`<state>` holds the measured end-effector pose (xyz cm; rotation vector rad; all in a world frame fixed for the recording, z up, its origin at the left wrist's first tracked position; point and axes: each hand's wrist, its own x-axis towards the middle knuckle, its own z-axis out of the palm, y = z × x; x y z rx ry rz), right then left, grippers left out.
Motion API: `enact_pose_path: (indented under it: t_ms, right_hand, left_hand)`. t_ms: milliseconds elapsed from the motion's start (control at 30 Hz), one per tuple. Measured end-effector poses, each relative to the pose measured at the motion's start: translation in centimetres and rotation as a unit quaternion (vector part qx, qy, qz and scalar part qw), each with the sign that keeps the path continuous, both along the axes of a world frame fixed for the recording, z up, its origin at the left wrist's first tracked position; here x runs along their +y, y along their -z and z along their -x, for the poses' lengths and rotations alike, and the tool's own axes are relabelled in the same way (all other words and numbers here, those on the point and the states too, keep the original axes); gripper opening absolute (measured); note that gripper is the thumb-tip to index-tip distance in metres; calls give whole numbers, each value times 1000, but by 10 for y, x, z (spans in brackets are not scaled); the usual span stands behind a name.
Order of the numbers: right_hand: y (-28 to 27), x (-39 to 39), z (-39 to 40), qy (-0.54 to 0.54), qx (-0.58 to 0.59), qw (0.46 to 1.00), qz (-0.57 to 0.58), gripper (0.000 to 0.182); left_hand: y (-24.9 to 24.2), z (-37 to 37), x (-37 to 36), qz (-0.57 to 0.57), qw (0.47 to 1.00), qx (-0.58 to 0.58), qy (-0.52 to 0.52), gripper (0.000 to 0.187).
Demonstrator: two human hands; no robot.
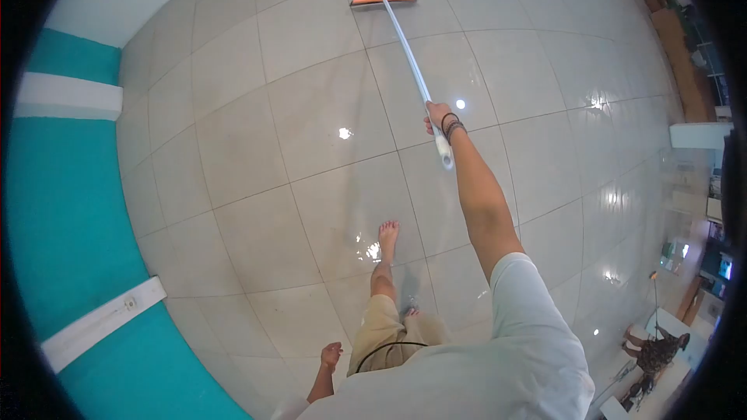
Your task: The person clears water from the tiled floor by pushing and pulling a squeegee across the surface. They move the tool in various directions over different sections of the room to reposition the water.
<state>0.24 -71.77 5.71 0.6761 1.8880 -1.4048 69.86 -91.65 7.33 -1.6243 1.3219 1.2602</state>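
Note:
My right hand (pixel 442 119) is closed around the pale handle (pixel 411 58) of a floor squeegee, close to the handle's lower end. At the far end, the squeegee's orange head (pixel 384 1) rests on the shiny tiled floor (pixel 327 101). My left hand (pixel 331 354) hangs low beside the beige shorts, away from the handle; its fingers look curled, and whether anything is inside is too small to make out. One bare foot (pixel 388 239) is stepped forward on the tiles, the other partly hidden under the shorts.
A teal wall (pixel 70 202) with white pillars (pixel 105 323) runs along the left. At the lower right, another person (pixel 655 351) stands with a long pole. Brown furniture (pixel 681 54) and a white block (pixel 695 135) line the right side. Light glints off the wet-looking floor.

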Motion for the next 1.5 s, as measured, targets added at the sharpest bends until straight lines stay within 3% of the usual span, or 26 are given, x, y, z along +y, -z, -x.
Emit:
enact_pose_path:
  t_ms: [33, 133, 167, 233, 333, 400, 600, 667, 733, 767, 900, 1100, 1133, 1200, 1367, 1433, 1500]
  right_hand:
    - [1, 6, -4, 2, -5, 1000, -3, 30]
    - [4, 34, -2, -157, -27, 964, -215, 45]
    - [19, 50, -3, -155, -26, 964, -216, 45]
    - [45, 85, -6, -254, 110, 876, -396, 51]
    - [23, 120, -27, -206, 70, 901, -375, 57]
    - [45, 168, -62, -219, 57, 898, -376, 57]
    - [27, 280, -256, -199, -6, 906, -374, 53]
    - [30, 326, -328, -215, 15, 893, -394, 56]
    - [9, 371, -407, -202, -18, 892, -403, 55]
    - [2, 395, -451, -202, -22, 898, -390, 54]
    - [-51, 450, -606, -194, -93, 891, -401, 49]
    - [-134, 500, -833, -153, -181, 889, -391, 44]
    - [-155, 498, -859, -142, -193, 893, -381, 42]
    - [-191, 501, -907, -135, -187, 876, -423, 42]
    - [-254, 485, -885, -74, -230, 888, -391, 39]
    - [-239, 481, -839, -69, -184, 898, -395, 39]
    - [-186, 480, -771, -45, -113, 925, -360, 39]
  left_hand:
    - [-2, -7, 0, -3, 1000, -5, 2, 29]
    - [-21, 1, 3, -2, 1000, -21, -22, 30]
    - [-19, -4, 2, -2, 1000, -11, 5, 31]
    - [-17, -2, 0, -2, 999, 0, 34, 33]
    - [-9, -11, -7, 10, 997, 81, -10, 26]
    - [-13, -9, 2, 21, 997, 71, 5, 26]
    - [1, -22, 43, 58, 996, 74, -11, 25]
    - [15, -40, 66, 54, 993, 98, 46, 28]
    - [32, -68, 86, 72, 917, 173, 352, 34]
    - [34, -80, 96, 72, 888, 183, 416, 33]
    - [38, -72, 123, 36, 869, 173, 461, 32]
    - [-11, -30, 157, 20, 856, 173, 487, 32]
    - [64, -78, 126, 15, 826, 253, 504, 31]
    - [45, -76, 142, 23, 855, 196, 480, 32]
    - [51, -102, 164, 15, 874, 119, 471, 33]
    - [63, -103, 175, 9, 876, 101, 471, 33]
    - [86, -99, 184, 3, 871, 89, 483, 34]
